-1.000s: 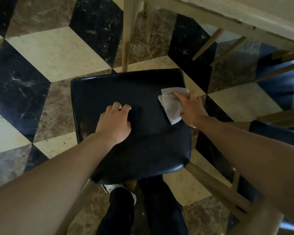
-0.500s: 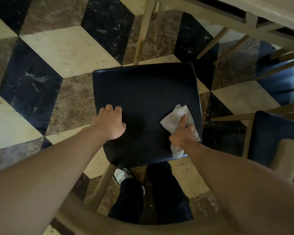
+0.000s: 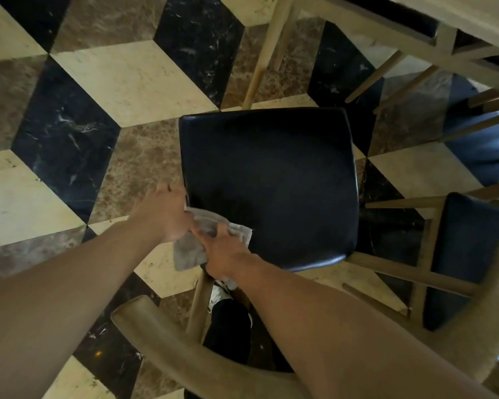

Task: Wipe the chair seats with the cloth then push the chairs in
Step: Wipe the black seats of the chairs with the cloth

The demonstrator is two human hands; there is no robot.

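Observation:
A black padded chair seat on a pale wooden frame lies below me. A grey-white cloth sits at the seat's near left corner and hangs over the edge. My right hand presses on the cloth and holds it. My left hand is at the seat's left edge, fingers curled, touching the cloth's left end. The chair's curved wooden backrest crosses the bottom of the view under my arms.
A second chair with a black seat stands close on the right. The wooden table edge and its legs are at the top. The floor is a cream, brown and black marble pattern. My shoe and dark trousers show below.
My right hand has dragged the cloth from the seat's right side across to its near left corner. My left hand has slid off the seat top to its left edge, meeting the cloth.

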